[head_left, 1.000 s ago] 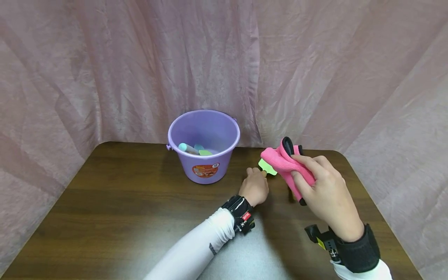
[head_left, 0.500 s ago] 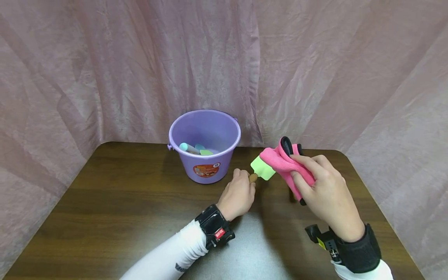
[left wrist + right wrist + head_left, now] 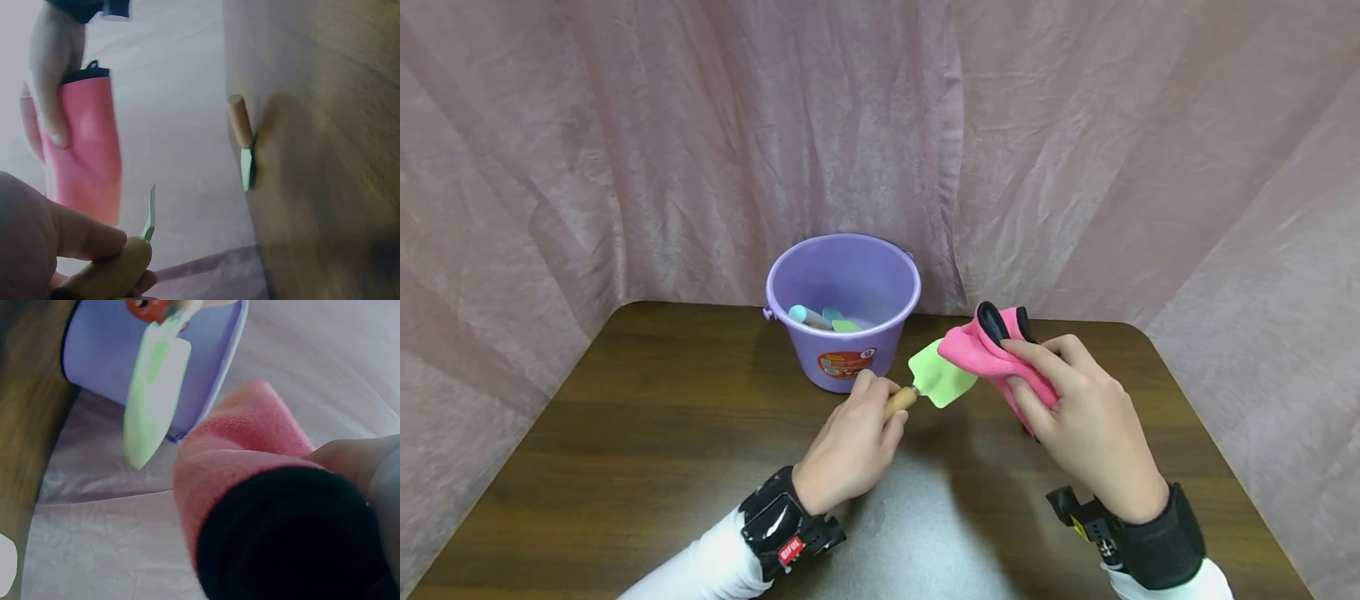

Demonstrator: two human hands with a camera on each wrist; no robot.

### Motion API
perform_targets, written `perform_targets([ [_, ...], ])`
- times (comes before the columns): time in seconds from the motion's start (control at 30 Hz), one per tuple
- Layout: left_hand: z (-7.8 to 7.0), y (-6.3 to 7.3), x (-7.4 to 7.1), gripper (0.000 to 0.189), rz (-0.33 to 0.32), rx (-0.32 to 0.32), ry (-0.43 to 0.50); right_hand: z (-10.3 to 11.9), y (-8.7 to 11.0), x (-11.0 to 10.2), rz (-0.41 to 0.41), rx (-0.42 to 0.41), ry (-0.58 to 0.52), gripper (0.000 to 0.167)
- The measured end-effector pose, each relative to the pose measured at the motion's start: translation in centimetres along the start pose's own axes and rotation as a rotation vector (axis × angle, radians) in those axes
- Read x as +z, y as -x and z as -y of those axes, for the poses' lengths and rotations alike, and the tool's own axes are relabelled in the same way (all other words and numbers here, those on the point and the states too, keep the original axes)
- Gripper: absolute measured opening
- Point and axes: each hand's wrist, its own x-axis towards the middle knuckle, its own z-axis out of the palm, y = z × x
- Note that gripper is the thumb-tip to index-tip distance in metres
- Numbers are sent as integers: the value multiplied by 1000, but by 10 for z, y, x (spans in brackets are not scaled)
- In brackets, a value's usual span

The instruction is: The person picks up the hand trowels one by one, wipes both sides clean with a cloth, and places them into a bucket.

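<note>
Left hand (image 3: 853, 437), head view: the trowel (image 3: 942, 375) is gripped by its wooden handle above the surface (image 3: 625, 417), front right of the bucket (image 3: 805, 358).
Right hand (image 3: 1082, 417), head view: the pink cloth (image 3: 981, 354) is pinched between thumb and fingers.
Second trowel (image 3: 239, 122), left wrist view: it is laid on the surface.
Green blade (image 3: 153, 400), right wrist view: it is seen near the cloth.

Dark brown wood-grain table (image 3: 647, 433), purple bucket (image 3: 850, 279) upright near its far edge, small wooden-handled green-bladed tool (image 3: 240, 125) lying down.
</note>
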Motion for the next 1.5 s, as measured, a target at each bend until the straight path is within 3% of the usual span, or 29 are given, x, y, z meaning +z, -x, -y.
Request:
perform_targets([
  [0.33, 0, 27, -34, 20, -13, 39, -42, 10, 2, 10, -99, -232, 79, 41],
  [0.67, -6, 32, -45, 22, -9, 59, -40, 23, 1, 16, -266, -427, 107, 31],
  [0.87, -9, 36, -48, 23, 19, 74, -23, 33, -2, 19, -304, -527, 131, 26],
  [1.17, -11, 38, -49, 23, 28, 87, -18, 37, -1, 24, -236, -570, 172, 34],
  [1.5, -10, 39, -49, 24, 30, 104, -25, 22, 0, 29, -208, -501, 259, 34],
])
